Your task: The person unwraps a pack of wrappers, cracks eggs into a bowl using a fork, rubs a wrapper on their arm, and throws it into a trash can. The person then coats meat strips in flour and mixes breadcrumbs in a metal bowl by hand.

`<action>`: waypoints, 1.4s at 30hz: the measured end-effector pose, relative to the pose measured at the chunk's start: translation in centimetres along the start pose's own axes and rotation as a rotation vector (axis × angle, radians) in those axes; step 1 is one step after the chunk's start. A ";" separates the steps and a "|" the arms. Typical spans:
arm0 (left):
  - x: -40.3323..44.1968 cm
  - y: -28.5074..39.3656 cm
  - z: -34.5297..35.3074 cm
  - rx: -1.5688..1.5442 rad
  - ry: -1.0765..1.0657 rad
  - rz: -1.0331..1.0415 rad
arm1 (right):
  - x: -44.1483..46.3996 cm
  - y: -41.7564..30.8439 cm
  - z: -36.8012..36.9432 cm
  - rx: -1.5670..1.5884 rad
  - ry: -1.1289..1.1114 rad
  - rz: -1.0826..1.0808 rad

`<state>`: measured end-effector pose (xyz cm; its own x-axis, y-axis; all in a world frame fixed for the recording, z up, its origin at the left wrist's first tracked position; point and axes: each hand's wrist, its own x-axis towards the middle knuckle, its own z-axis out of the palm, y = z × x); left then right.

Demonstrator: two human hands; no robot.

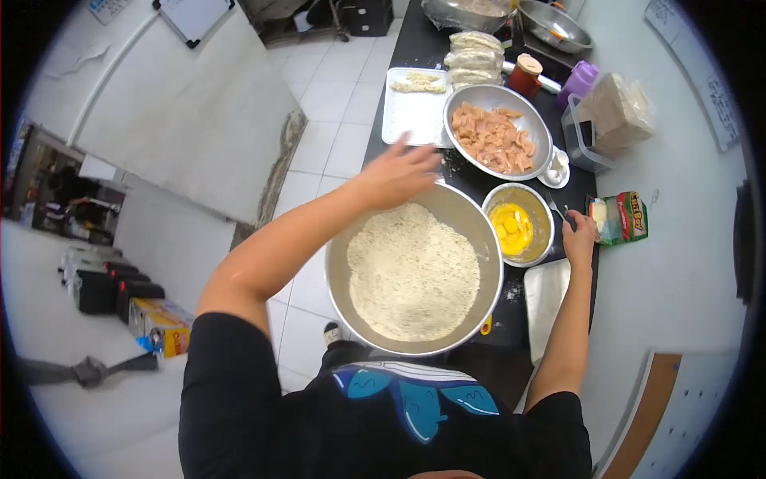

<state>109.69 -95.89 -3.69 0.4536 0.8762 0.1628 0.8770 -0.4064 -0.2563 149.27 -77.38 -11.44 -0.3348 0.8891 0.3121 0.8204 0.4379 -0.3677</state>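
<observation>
A large metal bowl [335, 275] of pale flour-like breading [415, 271] stands right in front of me. My left hand [401, 172] is over its far rim, fingers spread, holding nothing. Beyond that hand, a white tray [396, 128] carries a few coated strips [419, 83]. At the right, my right hand [580, 233] is closed around the dark handle of a fork [556, 206]. The fork's metal end lies at the edge of a smaller metal bowl [549, 246] with egg yolks [511, 229] in it. Raw chicken pieces [493, 137] fill another metal bowl [543, 132] behind.
White dish with eggshells [556, 169] sits by the chicken bowl. A green and red packet [621, 218] and a plastic container [586, 144] line the wall. An empty-looking metal tray [546, 303] lies under my right forearm. Filled plastic bags [474, 57] stand farther back.
</observation>
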 end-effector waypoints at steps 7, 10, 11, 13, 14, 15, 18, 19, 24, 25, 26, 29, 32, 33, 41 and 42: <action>-29.1 -5.8 2.6 -0.150 -0.093 -0.346 | -10.3 -14.8 -3.9 0.089 0.157 0.104; -39.2 -7.6 1.8 -0.122 -0.262 -0.431 | -13.6 -19.8 -2.7 0.085 0.183 0.134; -41.6 -8.7 1.9 -0.109 -0.297 -0.462 | -14.3 -21.3 -2.5 0.086 0.168 0.143; -44.1 -11.4 1.2 -0.089 -0.285 -0.505 | -15.1 -24.2 -2.1 0.084 0.128 0.162; -44.7 -12.5 0.9 -0.083 -0.279 -0.529 | -15.3 -25.3 -2.1 0.078 0.129 0.154; -44.7 -13.6 0.8 -0.085 -0.248 -0.532 | -15.2 -26.3 -2.2 0.070 0.133 0.146; -42.3 -17.4 1.6 -0.096 -0.165 -0.504 | -14.1 -27.5 -2.5 0.017 0.200 0.138; -41.1 -18.5 2.0 -0.103 -0.152 -0.481 | -13.5 -27.7 -2.5 -0.004 0.227 0.140; -35.4 -24.9 3.3 -0.111 -0.176 -0.385 | -7.3 -29.0 -2.0 -0.019 0.285 0.184; -34.9 -26.4 3.1 -0.119 -0.196 -0.379 | -5.9 -29.0 -1.4 -0.021 0.296 0.173; -34.4 -28.0 3.0 -0.124 -0.219 -0.368 | -4.5 -29.0 -0.9 -0.022 0.306 0.167; -33.6 -33.1 3.9 -0.115 -0.293 -0.367 | 0.8 -30.5 -0.2 0.033 0.303 0.149; -32.6 -38.0 4.8 -0.092 -0.323 -0.397 | 5.6 -31.6 0.1 0.044 0.270 0.187; -32.1 -39.5 5.4 -0.094 -0.327 -0.400 | 7.1 -31.2 0.3 0.030 0.276 0.193; -23.4 -52.3 11.6 -0.095 -0.333 -0.251 | 15.3 -28.7 -1.3 -0.167 0.412 0.323; -21.7 -53.9 12.1 -0.086 -0.336 -0.227 | 15.5 -28.9 -2.0 -0.184 0.428 0.369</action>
<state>50.67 -89.90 -4.97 0.1830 0.9761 -0.1175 0.9654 -0.2011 -0.1664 121.28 -76.56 5.75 0.1734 0.8290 0.5316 0.9267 0.0455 -0.3731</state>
